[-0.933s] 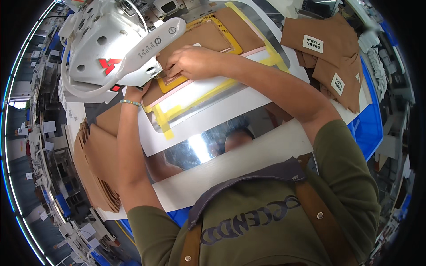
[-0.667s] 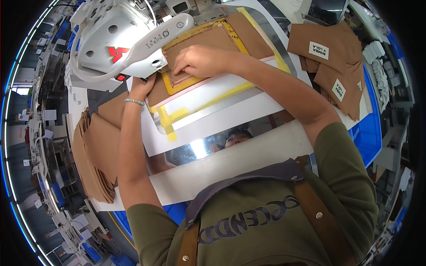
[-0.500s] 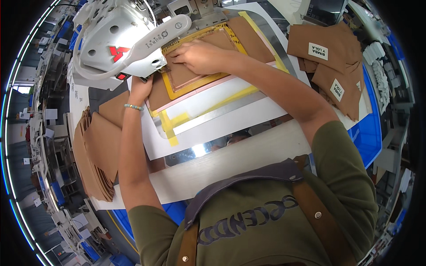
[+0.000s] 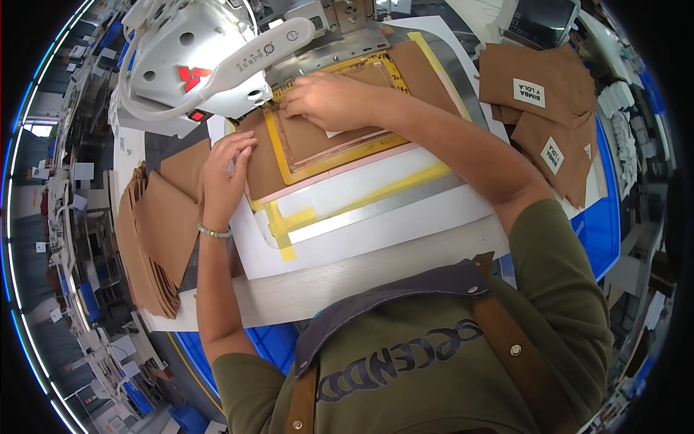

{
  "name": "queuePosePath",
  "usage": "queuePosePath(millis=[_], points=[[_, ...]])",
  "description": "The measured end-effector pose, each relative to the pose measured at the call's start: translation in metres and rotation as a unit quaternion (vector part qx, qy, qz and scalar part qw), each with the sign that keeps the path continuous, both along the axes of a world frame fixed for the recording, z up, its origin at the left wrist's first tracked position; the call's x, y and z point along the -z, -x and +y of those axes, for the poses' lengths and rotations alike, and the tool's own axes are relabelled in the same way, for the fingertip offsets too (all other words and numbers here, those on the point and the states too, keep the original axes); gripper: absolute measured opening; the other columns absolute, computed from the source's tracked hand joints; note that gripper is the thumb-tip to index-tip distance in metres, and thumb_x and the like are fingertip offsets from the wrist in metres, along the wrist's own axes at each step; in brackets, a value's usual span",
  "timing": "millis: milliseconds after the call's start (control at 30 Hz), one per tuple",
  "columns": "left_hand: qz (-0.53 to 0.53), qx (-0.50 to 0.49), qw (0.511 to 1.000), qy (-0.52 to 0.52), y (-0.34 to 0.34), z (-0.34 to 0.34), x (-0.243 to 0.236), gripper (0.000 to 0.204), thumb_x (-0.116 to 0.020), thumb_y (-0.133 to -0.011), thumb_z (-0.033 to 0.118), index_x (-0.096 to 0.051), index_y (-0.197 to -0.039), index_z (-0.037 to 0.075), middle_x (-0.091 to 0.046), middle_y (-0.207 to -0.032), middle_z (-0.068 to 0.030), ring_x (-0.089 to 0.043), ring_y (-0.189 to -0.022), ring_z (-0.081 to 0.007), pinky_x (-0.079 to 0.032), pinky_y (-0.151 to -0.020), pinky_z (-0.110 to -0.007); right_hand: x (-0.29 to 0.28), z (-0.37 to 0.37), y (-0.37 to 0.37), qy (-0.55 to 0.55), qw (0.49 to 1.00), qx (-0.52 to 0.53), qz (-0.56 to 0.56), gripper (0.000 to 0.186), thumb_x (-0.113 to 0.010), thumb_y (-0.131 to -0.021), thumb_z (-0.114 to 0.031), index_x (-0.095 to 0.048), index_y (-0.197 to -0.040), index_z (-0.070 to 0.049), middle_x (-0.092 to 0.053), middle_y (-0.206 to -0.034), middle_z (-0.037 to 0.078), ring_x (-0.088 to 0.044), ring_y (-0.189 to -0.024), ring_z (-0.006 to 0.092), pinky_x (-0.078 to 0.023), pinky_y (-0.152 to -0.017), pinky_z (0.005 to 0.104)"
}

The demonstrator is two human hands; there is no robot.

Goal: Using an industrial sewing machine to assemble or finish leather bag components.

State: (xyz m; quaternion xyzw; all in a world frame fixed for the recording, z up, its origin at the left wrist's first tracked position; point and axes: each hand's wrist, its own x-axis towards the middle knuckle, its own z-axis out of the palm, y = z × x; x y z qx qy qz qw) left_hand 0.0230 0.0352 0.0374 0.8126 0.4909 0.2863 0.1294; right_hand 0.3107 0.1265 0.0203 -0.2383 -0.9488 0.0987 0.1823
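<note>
A brown fabric panel (image 4: 260, 158) lies in a clamp plate under a white sewing machine head (image 4: 170, 61), with a yellow frame (image 4: 329, 165) on top of it. My right hand (image 4: 332, 100) rests on the fabric inside the frame, fingers bent and tips near the machine's needle area. The corner of a white label (image 4: 334, 134) shows under that hand; the rest is hidden. My left hand (image 4: 225, 177) is at the panel's left edge, fingers stretched and slightly apart, holding nothing.
Left of my left forearm stands a stack of brown fabric pieces (image 4: 155, 246). Brown pieces with white labels (image 4: 535, 90) are piled at the right, beside a blue bin (image 4: 601, 235). A dark screen (image 4: 541, 23) stands at the back right. A white sheet (image 4: 390, 235) lies beneath the plate.
My left hand has drawn back from beside the machine head and its fingers have spread. The plate, frame and white sheet have slid toward me. The label corner has come into sight.
</note>
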Motion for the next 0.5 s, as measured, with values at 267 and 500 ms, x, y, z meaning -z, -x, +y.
queuePosePath(millis=[267, 500], points=[[0.052, 0.09, 0.994, -0.032, -0.042, -0.006, -0.004, 0.022, -0.069, -0.098, 0.005, -0.074, -0.119, 0.004, -0.073, -0.128, -0.0104, -0.066, -0.125, -0.0322, -0.051, -0.107, -0.043, -0.055, -0.036, -0.052, 0.03, 0.987, 0.101, -0.118, 0.029, -0.062, -0.102, -0.012, -0.073, -0.127, -0.003, -0.072, -0.136, 0.007, -0.063, -0.126, 0.0283, -0.052, -0.109, 0.0408], [0.195, 0.104, 0.973, -0.075, -0.063, 0.002, 0.01, 0.046, -0.068, -0.102, 0.019, -0.063, -0.147, 0.009, -0.057, -0.158, -0.0108, -0.051, -0.146, -0.0375, -0.04, -0.118, -0.05, 0.007, -0.054, -0.118, -0.155, 0.962, 0.207, -0.089, 0.037, -0.068, -0.092, -0.006, -0.067, -0.129, -0.003, -0.061, -0.152, 0.008, -0.057, -0.133, 0.0292, -0.054, -0.096, 0.0423]])
